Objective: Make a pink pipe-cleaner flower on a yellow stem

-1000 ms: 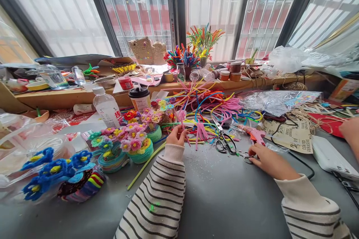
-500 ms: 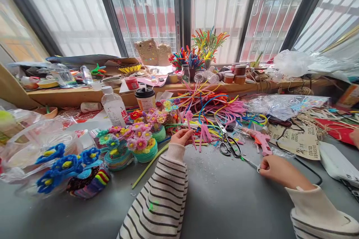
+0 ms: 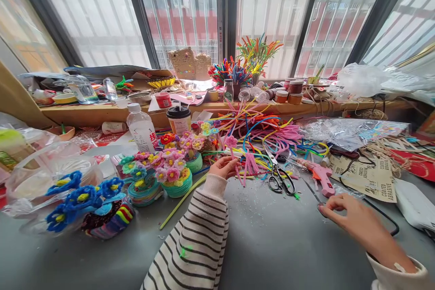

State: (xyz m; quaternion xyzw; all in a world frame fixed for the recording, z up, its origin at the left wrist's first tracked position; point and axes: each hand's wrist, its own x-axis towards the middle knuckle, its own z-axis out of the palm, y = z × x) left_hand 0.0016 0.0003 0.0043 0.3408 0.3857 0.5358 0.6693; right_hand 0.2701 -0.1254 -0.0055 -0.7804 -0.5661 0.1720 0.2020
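Nearest you, your striped sleeve (image 3: pixel 195 240) lies across the grey table (image 3: pixel 272 244). Your right hand (image 3: pixel 355 222) rests low on the right, thumb and forefinger pinched on the handle end of a thin metal tool (image 3: pixel 311 194), which lies on the table and points away from you (whether it is small scissors or tweezers is too fine to tell). A little further in, your left hand (image 3: pixel 224 166) is closed around the stem of a pink flower (image 3: pixel 231 141) made of pipe cleaner, head upright above your fingers, stem slanting down to the right. A long green pipe cleaner (image 3: pixel 181 199) lies on the table just left of that wrist.

Between your hands lie black-handled scissors (image 3: pixel 280 180), and just right of them a pink glue gun (image 3: pixel 321 176). To the left stand wound pots of pink flowers (image 3: pixel 171 174), with blue flowers (image 3: pixel 81 197) nearer the table edge. Beyond your left hand sprawls a pile of pipe cleaners (image 3: pixel 261 133); left of it stand a plastic bottle (image 3: pixel 141 129) and a black-lidded cup (image 3: pixel 179 120). Furthest back, the cluttered wooden ledge (image 3: pixel 102 113) runs under the window.
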